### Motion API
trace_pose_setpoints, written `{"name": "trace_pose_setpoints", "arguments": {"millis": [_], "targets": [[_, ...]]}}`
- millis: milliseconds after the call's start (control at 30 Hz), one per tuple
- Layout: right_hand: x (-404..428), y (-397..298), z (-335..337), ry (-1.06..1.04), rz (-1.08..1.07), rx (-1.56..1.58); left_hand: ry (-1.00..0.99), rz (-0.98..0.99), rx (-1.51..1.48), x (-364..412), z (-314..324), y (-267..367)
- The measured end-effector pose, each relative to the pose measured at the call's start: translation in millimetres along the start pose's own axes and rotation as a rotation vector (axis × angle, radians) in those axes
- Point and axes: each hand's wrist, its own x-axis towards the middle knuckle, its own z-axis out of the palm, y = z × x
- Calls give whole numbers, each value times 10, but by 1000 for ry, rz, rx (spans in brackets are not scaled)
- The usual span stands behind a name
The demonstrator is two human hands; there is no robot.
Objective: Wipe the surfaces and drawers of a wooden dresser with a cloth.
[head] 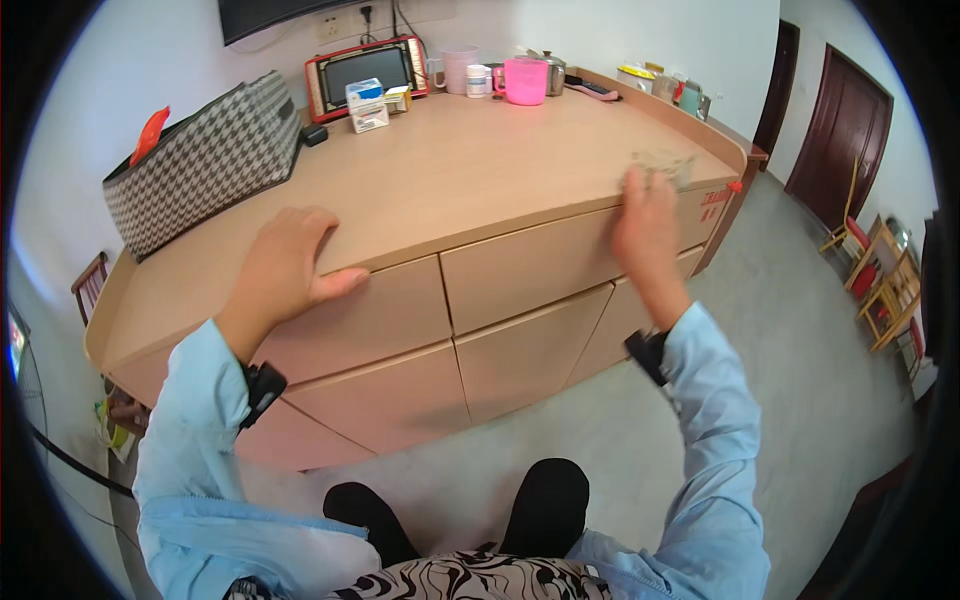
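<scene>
A long wood-finish drawer cabinet (465, 165) stands before me. Over the left part of its front edge rests my left hand (289, 262). Its fingers lie on the top, apart from the thumb, which reaches over the edge by a drawer front (360, 322). It holds nothing. At the right front corner my right hand (651, 217) has a pale, crumpled cloth (667, 165) under its fingertips on the cabinet top. Both hand and cloth are blurred, and part of the cloth is hidden by the fingers.
A houndstooth fabric bin (210, 161) occupies the left end. Along the back stand a red-framed screen device (366, 75), small boxes (367, 105), a white bottle (477, 81), a pink mug (525, 82) and a metal pot (555, 71). A raised rim (667, 116) borders the right end.
</scene>
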Motion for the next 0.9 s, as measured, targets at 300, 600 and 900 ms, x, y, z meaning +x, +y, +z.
{"name": "trace_pose_setpoints", "arguments": {"millis": [300, 600, 900], "targets": [[-161, -1979, -843, -82, -445, 177, 60, -114, -6, -51, 28, 27], [184, -966, -1037, -274, -735, 328, 35, -147, -14, -74, -20, 71], [431, -1208, -872, -365, -740, 389, -7, -187, -8, -34, 24, 61]]}}
